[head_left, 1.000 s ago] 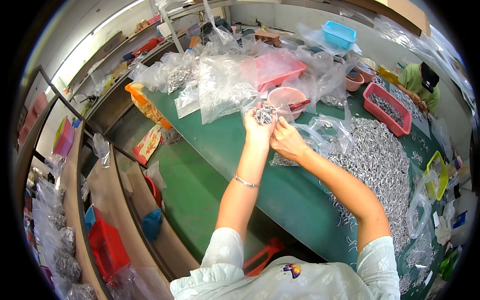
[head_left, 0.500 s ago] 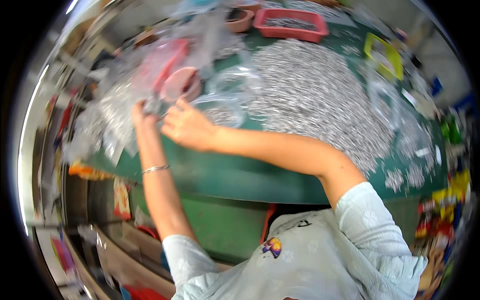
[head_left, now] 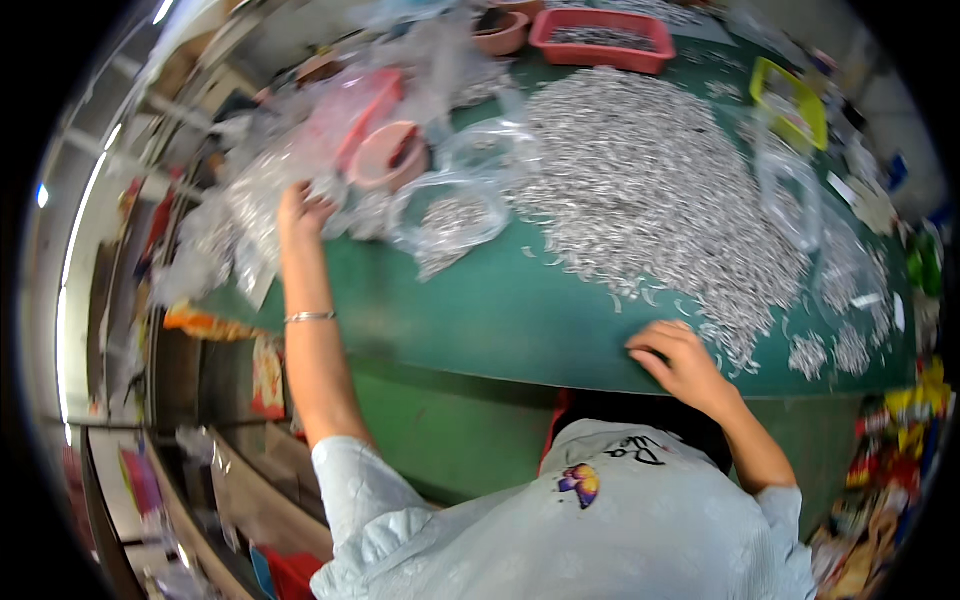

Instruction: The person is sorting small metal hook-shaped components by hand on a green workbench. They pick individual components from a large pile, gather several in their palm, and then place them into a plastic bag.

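My left hand [head_left: 303, 212] is stretched out among clear plastic bags [head_left: 262, 205] at the left, its fingers bent together; blur hides what they hold. Close to its right is a small bag of silvery pieces [head_left: 372, 213]. My right hand [head_left: 682, 364] rests low over the front of the green table [head_left: 480, 335], fingers curled inward, and I cannot make out anything in them. Just beyond it spreads a big pile of small, curved silvery pieces [head_left: 650, 170]. An open clear bag [head_left: 452, 216] with similar pieces lies between my hands.
Pink bowls [head_left: 388, 160] stand behind the bags. A red-pink tray [head_left: 602, 45] of pieces sits at the back, a yellow-green basket [head_left: 788, 105] at the back right. Small heaps [head_left: 808, 355] and clear bags [head_left: 790, 200] line the right side. Shelving stands at the left.
My right hand has left my left hand's side and swung across to the table's front edge by the pile. The left hand stays among the bags. The view has shifted slightly.
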Tool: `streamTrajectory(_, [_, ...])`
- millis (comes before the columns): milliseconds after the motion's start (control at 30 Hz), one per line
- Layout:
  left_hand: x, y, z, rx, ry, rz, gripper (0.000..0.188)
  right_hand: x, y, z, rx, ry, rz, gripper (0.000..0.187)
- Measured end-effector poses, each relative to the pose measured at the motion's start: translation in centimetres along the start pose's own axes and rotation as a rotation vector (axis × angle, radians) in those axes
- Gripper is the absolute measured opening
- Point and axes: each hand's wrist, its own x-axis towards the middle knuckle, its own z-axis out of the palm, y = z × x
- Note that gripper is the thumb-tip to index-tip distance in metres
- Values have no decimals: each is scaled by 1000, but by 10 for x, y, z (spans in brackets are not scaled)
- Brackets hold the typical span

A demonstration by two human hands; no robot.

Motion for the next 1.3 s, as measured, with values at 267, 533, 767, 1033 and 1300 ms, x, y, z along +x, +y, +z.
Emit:
streamTrajectory(267, [-41, -3, 17, 38, -110, -20, 70, -34, 6, 2, -10, 82, 187, 5])
streamTrajectory(533, [-104, 19, 17, 1243, -694, 420, 55, -34, 16, 11, -40, 123, 155, 4])
streamTrajectory(767, [-123, -10, -4, 1684, -323, 872, 17, -33, 17, 20, 25, 107, 267, 4])
streamTrajectory(1033, [-112, 6, -7, 1396, 16, 1197, 14, -26, 19, 29, 31, 112, 284, 5])
streamTrajectory(1300, [-76, 21, -15, 1222, 146, 1361, 12, -24, 25, 40, 46, 143, 301, 6])
